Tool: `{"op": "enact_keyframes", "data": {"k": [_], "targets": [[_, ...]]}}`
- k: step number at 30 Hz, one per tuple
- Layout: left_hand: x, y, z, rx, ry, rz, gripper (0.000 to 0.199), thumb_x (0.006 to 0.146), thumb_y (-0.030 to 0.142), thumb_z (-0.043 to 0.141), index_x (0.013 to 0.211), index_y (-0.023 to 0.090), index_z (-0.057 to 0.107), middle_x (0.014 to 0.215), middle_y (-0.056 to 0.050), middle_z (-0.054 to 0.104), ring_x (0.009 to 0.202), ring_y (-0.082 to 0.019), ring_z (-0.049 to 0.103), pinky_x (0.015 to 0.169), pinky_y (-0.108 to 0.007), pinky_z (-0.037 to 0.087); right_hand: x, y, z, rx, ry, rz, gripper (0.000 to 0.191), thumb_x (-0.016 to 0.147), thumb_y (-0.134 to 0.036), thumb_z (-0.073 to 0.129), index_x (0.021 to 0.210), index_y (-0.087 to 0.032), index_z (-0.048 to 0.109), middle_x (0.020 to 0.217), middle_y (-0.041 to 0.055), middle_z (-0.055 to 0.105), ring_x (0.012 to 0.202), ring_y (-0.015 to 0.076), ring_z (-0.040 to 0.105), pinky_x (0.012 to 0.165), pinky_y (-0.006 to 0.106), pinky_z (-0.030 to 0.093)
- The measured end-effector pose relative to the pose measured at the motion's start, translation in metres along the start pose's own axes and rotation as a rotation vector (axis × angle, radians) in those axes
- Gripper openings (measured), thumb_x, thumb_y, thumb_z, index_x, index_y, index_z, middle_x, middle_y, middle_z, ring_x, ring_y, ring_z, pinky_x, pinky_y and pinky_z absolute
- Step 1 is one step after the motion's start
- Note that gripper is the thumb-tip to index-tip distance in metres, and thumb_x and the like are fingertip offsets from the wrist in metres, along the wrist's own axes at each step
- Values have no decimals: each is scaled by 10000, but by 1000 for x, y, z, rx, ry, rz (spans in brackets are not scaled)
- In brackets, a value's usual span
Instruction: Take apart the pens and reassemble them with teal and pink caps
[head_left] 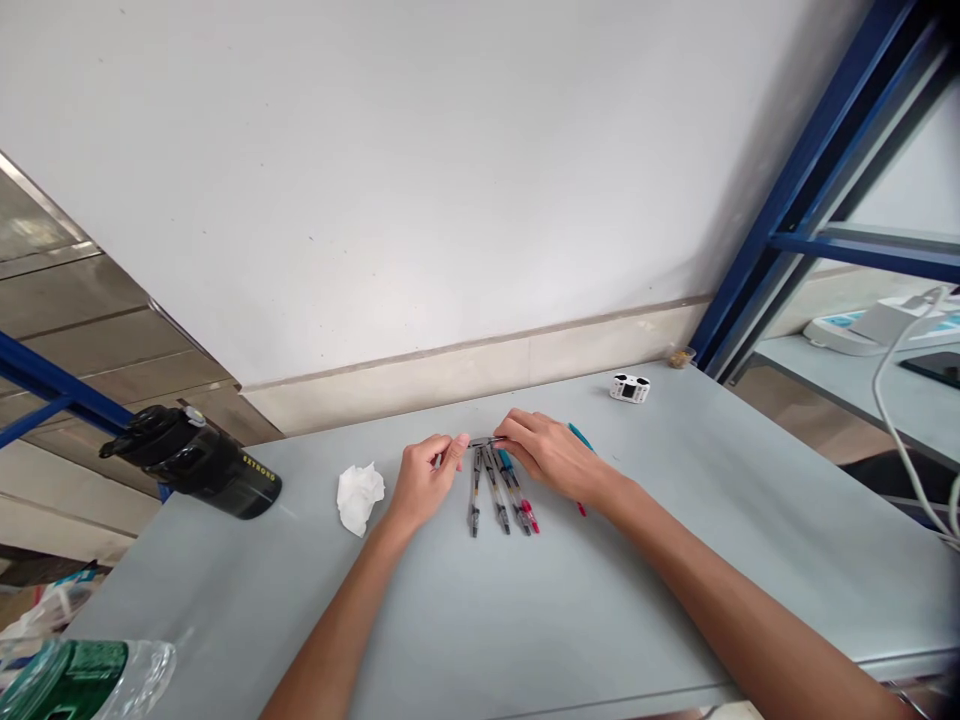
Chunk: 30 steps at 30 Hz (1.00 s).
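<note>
**Pinched at both ends, slim and light**

Shows a dark pen [486, 441] held crosswise over the worktop [420, 620], at the far ends of a fan of pens [496, 490]; cannot tell whether touching them. Grips one end in the left hand [424, 482], closed to a pinch of thumb against curled forefinger; grips the other in the right hand [551, 455], with fingers bent down and drawn together, and thumb mostly hidden.

Looks light and stiff, probably plastic; likely smooth enough to roll or slip in a loose pinch; ought to bear firm fingertips, but perhaps not hard bending across the middle; best held by the barrel, away from the tip. Likely handles the same in the fan, with dark near ends and one red; easiest to take by those near ends, clear of both hands.

Shows also a teal-ended pen [580, 436], partly hidden by the right hand; farther off, a crumpled tissue [360, 497] and a black bottle [202, 462] to the left; a white gadget [630, 388] to the right, towards the wall [465, 200].
</note>
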<state>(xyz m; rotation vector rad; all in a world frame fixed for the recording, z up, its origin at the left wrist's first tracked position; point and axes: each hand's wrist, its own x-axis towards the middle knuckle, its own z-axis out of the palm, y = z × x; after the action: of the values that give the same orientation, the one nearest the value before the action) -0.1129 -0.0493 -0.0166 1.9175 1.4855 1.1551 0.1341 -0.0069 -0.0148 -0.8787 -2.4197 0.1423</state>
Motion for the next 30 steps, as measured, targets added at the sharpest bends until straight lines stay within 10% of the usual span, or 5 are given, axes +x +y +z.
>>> {"op": "enact_keyframes", "data": {"k": [9, 30], "targets": [[1, 4, 1, -19, -16, 79, 305, 1027, 527, 658, 1036, 228, 717, 891, -23, 707, 799, -184, 580, 767, -289, 463, -1, 0, 0, 42, -22, 30, 280, 1177, -412, 408, 1333, -248, 573, 1112, 84, 692, 898, 244, 646, 792, 366, 467], [0, 9, 2, -9, 35, 9, 503, 1106, 551, 490, 731, 219, 543, 681, 22, 516, 675, -154, 480, 691, -292, 384, 2, -1, 0, 30, 35, -62, 368, 1198, -373, 303, 1229, -227, 639, 1021, 79, 629, 811, 217, 557, 802, 374, 469]]}}
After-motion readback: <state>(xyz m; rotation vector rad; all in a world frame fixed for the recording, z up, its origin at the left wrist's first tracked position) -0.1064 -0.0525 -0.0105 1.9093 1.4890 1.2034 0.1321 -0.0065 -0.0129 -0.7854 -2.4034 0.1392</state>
